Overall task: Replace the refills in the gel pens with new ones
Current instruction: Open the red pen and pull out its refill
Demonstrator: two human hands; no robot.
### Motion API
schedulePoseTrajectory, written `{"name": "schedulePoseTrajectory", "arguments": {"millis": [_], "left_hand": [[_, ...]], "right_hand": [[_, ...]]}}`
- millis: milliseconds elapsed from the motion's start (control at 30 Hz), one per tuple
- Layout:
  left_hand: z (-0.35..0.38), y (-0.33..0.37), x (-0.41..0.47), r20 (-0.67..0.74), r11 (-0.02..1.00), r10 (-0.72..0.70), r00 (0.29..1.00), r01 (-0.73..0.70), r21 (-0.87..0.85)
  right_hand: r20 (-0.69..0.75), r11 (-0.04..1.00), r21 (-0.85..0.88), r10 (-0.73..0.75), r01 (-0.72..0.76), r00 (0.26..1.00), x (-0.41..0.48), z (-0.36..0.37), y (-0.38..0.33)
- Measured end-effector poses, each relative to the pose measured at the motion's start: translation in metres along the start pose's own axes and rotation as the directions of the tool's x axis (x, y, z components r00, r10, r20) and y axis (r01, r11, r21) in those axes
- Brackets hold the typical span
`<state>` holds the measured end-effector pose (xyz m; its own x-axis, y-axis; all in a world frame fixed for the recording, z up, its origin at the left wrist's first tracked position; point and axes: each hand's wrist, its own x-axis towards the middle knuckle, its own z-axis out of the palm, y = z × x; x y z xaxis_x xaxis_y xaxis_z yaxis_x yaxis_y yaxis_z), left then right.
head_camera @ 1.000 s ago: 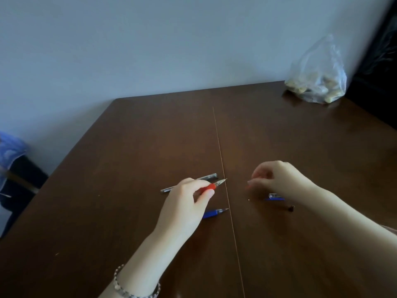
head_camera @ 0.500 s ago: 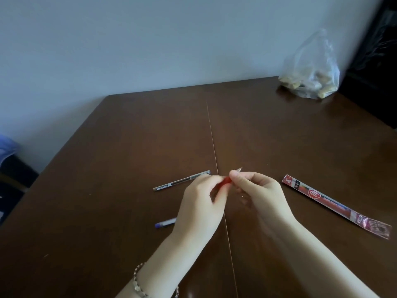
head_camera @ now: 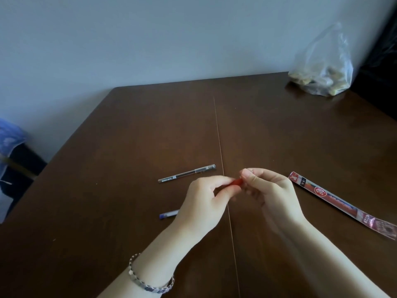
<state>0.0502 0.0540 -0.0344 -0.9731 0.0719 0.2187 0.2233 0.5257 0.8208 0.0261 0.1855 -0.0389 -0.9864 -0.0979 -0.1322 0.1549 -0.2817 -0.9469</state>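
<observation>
Meeting above the table [head_camera: 107, 244], the left hand [head_camera: 204, 203] and right hand [head_camera: 272, 196] both pinch a red pen [head_camera: 236, 182] between curled fingertips. A blue pen [head_camera: 168, 214] pokes out from behind the left hand. A refill packet [head_camera: 343, 205] lies just right of the right hand, and a clear pen [head_camera: 187, 173] lies beyond.

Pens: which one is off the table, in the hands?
The red pen, pinched between the left hand and right hand. The clear black pen and the blue-ended pen lie on the table, the latter partly behind the left hand.
</observation>
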Motion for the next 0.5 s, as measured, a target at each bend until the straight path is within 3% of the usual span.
{"name": "schedulePoseTrajectory", "arguments": {"millis": [67, 133, 200, 333, 433, 500], "left_hand": [[-0.003, 0.002, 0.001, 0.108, 0.98, -0.13, 0.986, 0.145, -0.137], [-0.009, 0.005, 0.004, 0.276, 0.884, -0.271, 0.922, 0.352, -0.308], [-0.014, 0.008, 0.006, 0.391, 0.83, -0.296, 0.871, 0.437, -0.346], [-0.012, 0.009, 0.006, 0.221, 0.984, -0.174, 0.96, 0.178, 0.003], [-0.011, 0.005, 0.004, 0.128, 0.986, -0.114, 0.985, 0.097, 0.132], [-0.01, 0.002, 0.004, 0.099, 0.984, -0.095, 0.991, 0.079, 0.158]], "right_hand": [[0.034, 1.0, 0.015, -0.005, 0.005, 0.999, -0.001, -0.003, -0.001], [0.084, 1.0, 0.024, -0.017, 0.015, 0.996, -0.001, -0.007, -0.002], [0.16, 0.998, 0.05, -0.037, 0.029, 0.987, -0.001, -0.009, -0.002], [0.239, 0.992, 0.078, 0.078, -0.099, 0.968, 0.002, -0.015, -0.005], [0.143, 0.973, -0.197, 0.149, -0.119, 0.978, 0.004, -0.017, -0.008], [0.081, 0.95, -0.29, 0.143, -0.114, 0.986, 0.004, -0.016, -0.008]]}}
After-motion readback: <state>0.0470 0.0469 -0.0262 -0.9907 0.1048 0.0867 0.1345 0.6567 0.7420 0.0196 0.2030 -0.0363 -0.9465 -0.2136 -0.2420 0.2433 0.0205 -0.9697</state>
